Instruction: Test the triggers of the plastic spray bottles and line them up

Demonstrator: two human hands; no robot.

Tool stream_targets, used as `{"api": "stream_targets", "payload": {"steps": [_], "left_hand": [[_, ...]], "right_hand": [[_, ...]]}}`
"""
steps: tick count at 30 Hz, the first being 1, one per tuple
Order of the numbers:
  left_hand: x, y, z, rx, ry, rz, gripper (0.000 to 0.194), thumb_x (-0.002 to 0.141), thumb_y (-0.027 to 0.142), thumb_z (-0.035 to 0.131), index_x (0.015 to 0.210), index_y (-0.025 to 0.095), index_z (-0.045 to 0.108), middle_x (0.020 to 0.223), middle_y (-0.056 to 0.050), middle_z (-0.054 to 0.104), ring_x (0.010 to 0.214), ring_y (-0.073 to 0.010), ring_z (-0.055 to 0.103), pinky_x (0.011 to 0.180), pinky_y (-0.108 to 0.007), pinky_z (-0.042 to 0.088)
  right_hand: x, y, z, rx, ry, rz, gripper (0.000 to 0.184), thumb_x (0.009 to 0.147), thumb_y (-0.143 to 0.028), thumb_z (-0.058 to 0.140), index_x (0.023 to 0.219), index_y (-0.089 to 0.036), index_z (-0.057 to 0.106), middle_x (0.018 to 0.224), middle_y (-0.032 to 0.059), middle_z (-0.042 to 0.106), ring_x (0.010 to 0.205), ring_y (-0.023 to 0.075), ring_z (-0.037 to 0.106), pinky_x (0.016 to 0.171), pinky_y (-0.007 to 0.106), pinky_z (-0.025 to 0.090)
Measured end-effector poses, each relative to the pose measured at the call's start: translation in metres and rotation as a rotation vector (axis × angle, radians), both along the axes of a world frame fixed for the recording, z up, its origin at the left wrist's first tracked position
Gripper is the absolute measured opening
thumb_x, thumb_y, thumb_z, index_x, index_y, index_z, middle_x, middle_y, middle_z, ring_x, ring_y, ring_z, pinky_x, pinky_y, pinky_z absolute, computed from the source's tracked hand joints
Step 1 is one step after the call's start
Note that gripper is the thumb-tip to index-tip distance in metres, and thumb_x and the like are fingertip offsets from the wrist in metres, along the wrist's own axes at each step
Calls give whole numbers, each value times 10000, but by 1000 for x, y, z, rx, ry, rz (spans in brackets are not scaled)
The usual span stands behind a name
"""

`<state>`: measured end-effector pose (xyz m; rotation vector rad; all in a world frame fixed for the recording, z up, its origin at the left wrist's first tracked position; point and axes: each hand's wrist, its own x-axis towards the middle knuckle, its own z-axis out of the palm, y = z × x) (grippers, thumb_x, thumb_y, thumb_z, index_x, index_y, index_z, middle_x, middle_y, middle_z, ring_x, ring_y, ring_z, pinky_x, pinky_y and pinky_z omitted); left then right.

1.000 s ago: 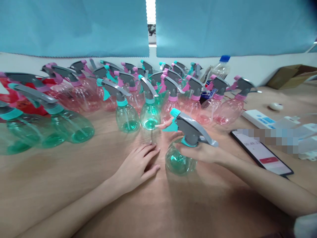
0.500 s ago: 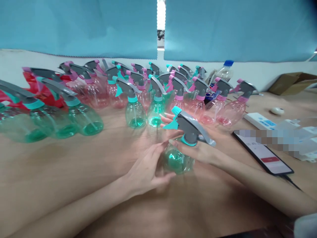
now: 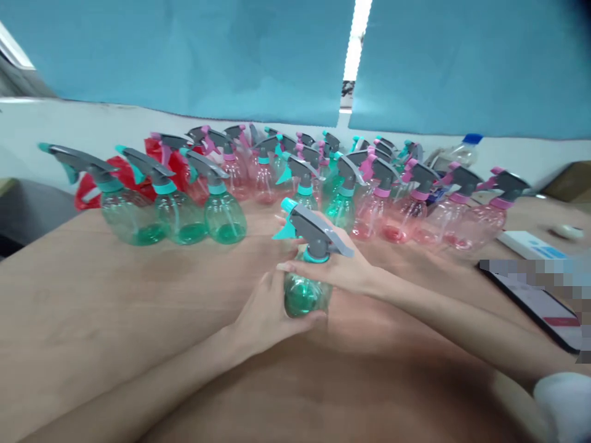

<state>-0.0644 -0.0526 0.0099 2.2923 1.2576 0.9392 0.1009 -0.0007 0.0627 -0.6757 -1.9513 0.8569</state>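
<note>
Fingers of left hand [image 3: 261, 314] and right hand [image 3: 353, 261] clasp a translucent-green plastic spray bottle [image 3: 305, 296]. Flat brown tabletop [image 3: 83, 320] ends at left.

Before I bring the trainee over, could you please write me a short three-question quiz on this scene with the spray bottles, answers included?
1. True or false: the right hand grips the spray bottle near its neck.
2. Multiple choice: how many green bottles stand side by side in the front row at the picture's left, on the table?
A) one
B) three
C) six
3. Fill in the blank: the trigger of the spray bottle in the hands is ____ in colour.

Key: 1. True. 2. B. 3. Turquoise.
</note>
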Motion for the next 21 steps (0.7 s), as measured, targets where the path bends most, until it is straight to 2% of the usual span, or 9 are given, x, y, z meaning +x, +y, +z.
{"api": "stream_targets", "payload": {"steps": [2, 4, 6, 9, 11, 15, 21], "left_hand": [[-17, 3, 2, 30, 24, 69, 905, 774, 490, 710, 1466, 254, 176, 1456, -127, 404, 1293, -372, 442, 1031, -545, 404], [-32, 8, 4, 58, 51, 114, 932, 795, 496, 697, 1489, 263, 121, 1508, -112, 341, 1321, -355, 416, 1053, -513, 390], [-46, 14, 4, 82, 73, 139, 921, 823, 508, 669, 1503, 272, 95, 1530, -101, 311, 1353, -342, 375, 1074, -490, 370], [-63, 22, 0, 87, 69, 184, 799, 893, 504, 580, 1506, 284, 118, 1536, -98, 298, 1398, -321, 298, 1098, -500, 319], [-71, 25, -3, 75, 67, 219, 684, 937, 461, 521, 1492, 282, 164, 1500, -103, 345, 1381, -306, 326, 1087, -505, 324], [-78, 23, -2, 126, 88, 298, 524, 942, 351, 510, 1411, 245, 304, 1369, -107, 437, 1286, -287, 428, 1055, -487, 358], [-76, 17, 5, 100, 78, 333, 415, 937, 284, 491, 1333, 233, 376, 1269, -90, 467, 1213, -265, 483, 1005, -443, 406]], "right_hand": [[-12, 3, 3, 45, 19, -31, 575, 677, -422, 790, 1154, -238, 528, 893, -11, 643, 766, 152, 609, 699, 302, 511], [-21, 6, 6, 113, 3, -65, 445, 697, -413, 783, 1035, -217, 570, 925, 3, 629, 828, 157, 591, 740, 304, 487], [-30, 13, 6, 175, -39, -126, 336, 733, -412, 756, 930, -198, 588, 874, 6, 617, 807, 156, 575, 723, 303, 468], [-43, 29, 5, 161, -80, -209, 282, 764, -404, 725, 891, -183, 606, 843, 17, 636, 756, 154, 584, 694, 303, 472], [-51, 42, 5, 112, -79, -226, 282, 769, -395, 716, 922, -178, 622, 867, 28, 671, 749, 156, 613, 701, 307, 492], [-63, 65, 5, 140, -67, -218, 245, 783, -362, 702, 933, -177, 643, 859, 27, 694, 749, 159, 642, 709, 306, 512], [-70, 87, -3, 233, -114, -303, 257, 831, -411, 646, 908, -165, 638, 807, 35, 676, 719, 170, 618, 699, 318, 494]]}}
